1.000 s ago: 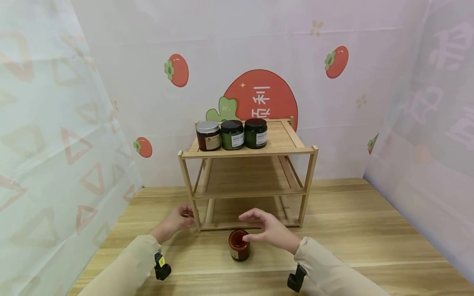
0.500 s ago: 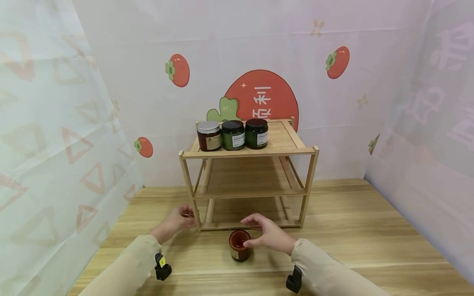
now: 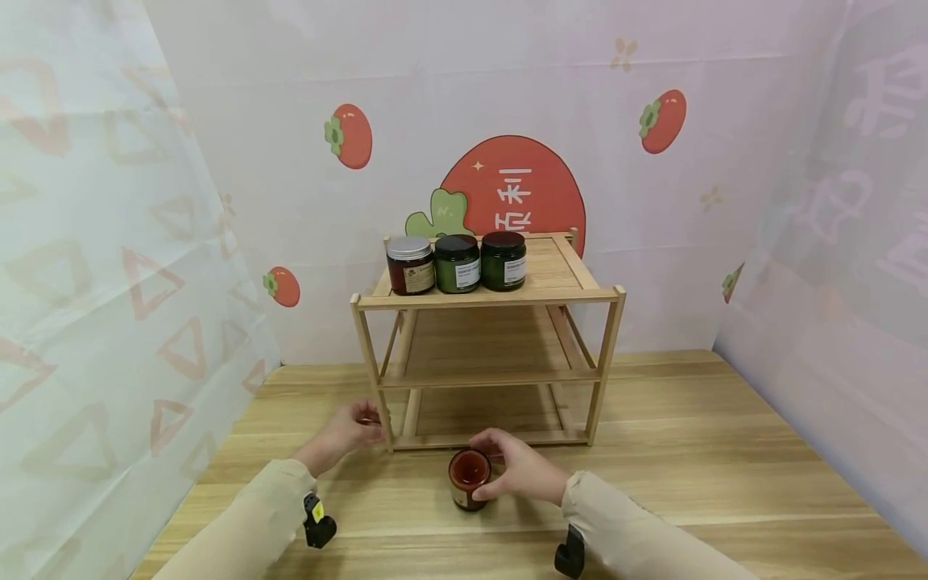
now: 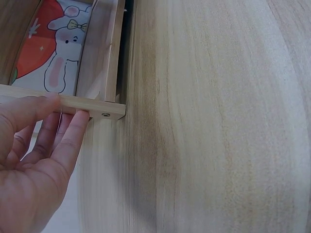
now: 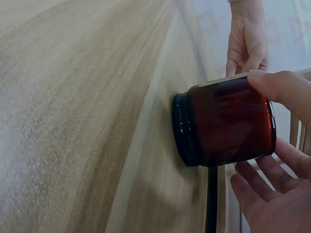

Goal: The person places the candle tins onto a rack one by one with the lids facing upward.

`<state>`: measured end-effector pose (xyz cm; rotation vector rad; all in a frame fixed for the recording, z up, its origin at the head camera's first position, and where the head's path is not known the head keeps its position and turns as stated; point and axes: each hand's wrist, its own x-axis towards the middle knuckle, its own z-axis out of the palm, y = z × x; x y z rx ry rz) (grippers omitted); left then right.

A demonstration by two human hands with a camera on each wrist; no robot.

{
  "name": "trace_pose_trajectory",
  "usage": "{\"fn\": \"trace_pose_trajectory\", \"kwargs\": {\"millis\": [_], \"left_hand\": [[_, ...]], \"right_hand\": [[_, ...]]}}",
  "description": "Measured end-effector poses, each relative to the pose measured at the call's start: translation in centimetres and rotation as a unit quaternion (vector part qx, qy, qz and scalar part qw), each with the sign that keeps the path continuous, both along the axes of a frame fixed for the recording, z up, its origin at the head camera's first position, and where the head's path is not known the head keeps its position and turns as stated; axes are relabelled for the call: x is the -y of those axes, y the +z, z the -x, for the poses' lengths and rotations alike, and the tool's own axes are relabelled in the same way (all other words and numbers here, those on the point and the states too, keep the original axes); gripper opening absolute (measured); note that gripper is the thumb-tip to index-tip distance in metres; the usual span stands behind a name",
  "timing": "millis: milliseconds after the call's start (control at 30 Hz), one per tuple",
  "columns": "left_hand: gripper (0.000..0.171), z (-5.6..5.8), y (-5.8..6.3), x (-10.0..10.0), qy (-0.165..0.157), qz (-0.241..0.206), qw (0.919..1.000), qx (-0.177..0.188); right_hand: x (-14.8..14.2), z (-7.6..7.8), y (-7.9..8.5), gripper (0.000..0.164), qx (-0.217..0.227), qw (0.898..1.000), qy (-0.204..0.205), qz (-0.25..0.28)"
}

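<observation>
An amber-brown glass jar [image 3: 468,482] stands upside down on the table in front of the wooden rack, its black lid [image 5: 183,130] at the table surface. My right hand [image 3: 519,471] reaches round it from the right, thumb on the near side and fingers on the far side. The right wrist view shows the thumb on the jar's upper glass and the fingertips right at the opposite side. At the left, my left hand [image 3: 346,435] pinches the front left leg [image 4: 97,105] of the rack between thumb and fingers.
On the top shelf of the wooden rack [image 3: 493,300] stand a brown jar with a silver lid [image 3: 410,266] and two green jars with black lids [image 3: 457,264]. Printed cloth walls [image 3: 290,161] enclose the wooden table [image 3: 689,451] at the back and sides.
My right hand has come down and slightly left onto the amber jar, its thumb and fingers closing in around it. The left hand stays on the rack leg.
</observation>
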<state>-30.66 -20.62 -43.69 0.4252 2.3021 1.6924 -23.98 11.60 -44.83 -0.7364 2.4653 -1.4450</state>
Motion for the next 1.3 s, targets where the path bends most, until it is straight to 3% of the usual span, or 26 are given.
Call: {"fn": "trace_pose_trajectory", "kwargs": {"millis": [367, 833, 1100, 1300], "left_hand": [[0.034, -0.1, 0.0, 0.0, -0.006, -0.001, 1.0, -0.005], [0.034, 0.0, -0.2, 0.1, -0.002, 0.005, 1.0, -0.004], [0.032, 0.2, -0.3, 0.1, 0.009, 0.007, 0.9999, 0.0], [0.033, 0.1, -0.2, 0.2, -0.001, 0.007, 1.0, -0.003]], "right_hand": [[0.6, -0.3, -0.1, 0.07, -0.008, 0.998, -0.006, -0.054], [1.0, 0.2, -1.3, 0.071, 0.004, 0.998, -0.008, -0.065], [1.3, 0.2, -1.2, 0.073, -0.003, 0.996, -0.011, -0.083], [1.4, 0.1, -1.1, 0.073, -0.005, 0.995, -0.008, -0.098]]}}
